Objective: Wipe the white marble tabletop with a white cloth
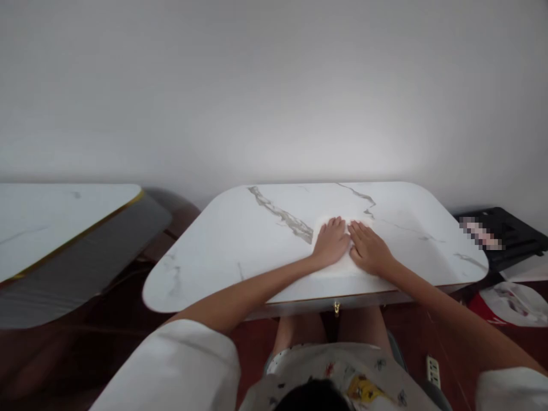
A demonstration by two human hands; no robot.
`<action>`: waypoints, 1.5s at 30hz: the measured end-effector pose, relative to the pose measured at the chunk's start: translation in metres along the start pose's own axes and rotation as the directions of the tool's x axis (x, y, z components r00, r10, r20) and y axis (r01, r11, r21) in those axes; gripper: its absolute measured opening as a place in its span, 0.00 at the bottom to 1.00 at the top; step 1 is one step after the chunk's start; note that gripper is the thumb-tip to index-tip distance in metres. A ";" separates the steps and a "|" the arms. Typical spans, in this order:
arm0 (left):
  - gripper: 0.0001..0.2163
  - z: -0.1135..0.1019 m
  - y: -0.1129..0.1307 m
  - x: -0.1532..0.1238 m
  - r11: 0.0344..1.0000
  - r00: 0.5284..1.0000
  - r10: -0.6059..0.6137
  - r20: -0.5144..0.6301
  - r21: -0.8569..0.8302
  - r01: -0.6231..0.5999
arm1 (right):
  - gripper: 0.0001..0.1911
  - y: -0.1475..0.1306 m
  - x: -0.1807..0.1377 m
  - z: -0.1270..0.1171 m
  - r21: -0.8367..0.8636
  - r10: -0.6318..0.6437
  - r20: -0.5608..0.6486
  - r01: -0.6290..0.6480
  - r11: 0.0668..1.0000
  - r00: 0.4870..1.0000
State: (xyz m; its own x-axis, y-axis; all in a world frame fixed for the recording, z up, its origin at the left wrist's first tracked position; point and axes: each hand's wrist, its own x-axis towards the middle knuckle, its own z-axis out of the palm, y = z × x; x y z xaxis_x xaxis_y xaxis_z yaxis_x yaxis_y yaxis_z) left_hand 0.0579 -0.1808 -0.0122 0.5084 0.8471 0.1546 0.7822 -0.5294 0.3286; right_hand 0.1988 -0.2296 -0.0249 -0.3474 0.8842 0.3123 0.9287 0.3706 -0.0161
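My left hand [331,242] lies flat on a thin white sheet [341,266], its fingers stretched forward. Just to its right, my right hand [369,246] rests flat on the same sheet, with the two hands almost touching. Whether the sheet is cloth or paper I cannot tell; much of it is hidden under the hands. It lies on a white marble-patterned table [222,245] with grey-brown veins and rounded corners, near the table's front edge.
Along the back runs a plain pale wall [274,91]. A second marble-patterned table [64,222] with a gold edge stands at left. At right are a black case-like object [514,228] and a red-and-white bag [514,302]. A power strip [433,371] lies on the floor.
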 end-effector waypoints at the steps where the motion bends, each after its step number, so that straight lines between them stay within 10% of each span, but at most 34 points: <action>1: 0.20 0.000 -0.009 0.011 1.000 1.000 0.015 -0.016 0.003 -0.015 | 0.30 0.005 0.012 0.003 -0.010 -0.012 0.005 0.012 1.000 1.000; 13: 0.21 -0.010 -0.135 0.097 0.987 0.973 -0.019 -0.230 0.149 0.054 | 0.28 0.024 0.179 0.061 0.062 -0.176 -0.021 0.177 0.982 0.984; 21: 0.21 -0.001 -0.153 0.165 0.957 0.974 0.061 -0.219 0.289 0.005 | 0.28 0.064 0.229 0.079 0.103 -0.094 -0.001 0.093 0.990 0.996; 33: 0.23 0.027 -0.094 0.163 0.951 0.960 0.189 -0.207 0.283 -0.126 | 0.30 0.096 0.163 0.065 0.045 0.009 -0.006 -0.009 0.999 1.000; 45: 0.24 0.009 -0.046 0.010 0.963 0.973 0.205 -0.110 0.198 -0.181 | 0.30 -0.003 0.035 0.017 0.063 0.004 -0.016 -0.003 0.998 1.000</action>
State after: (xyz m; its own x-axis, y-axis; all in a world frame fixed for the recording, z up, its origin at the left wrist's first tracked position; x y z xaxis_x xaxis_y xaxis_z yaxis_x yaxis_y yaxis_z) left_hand 0.0299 -0.1485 -0.0343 0.6156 0.7202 0.3200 0.7327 -0.6726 0.1042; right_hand 0.1814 -0.1949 -0.0299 -0.3420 0.8808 0.3275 0.9196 0.3854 -0.0763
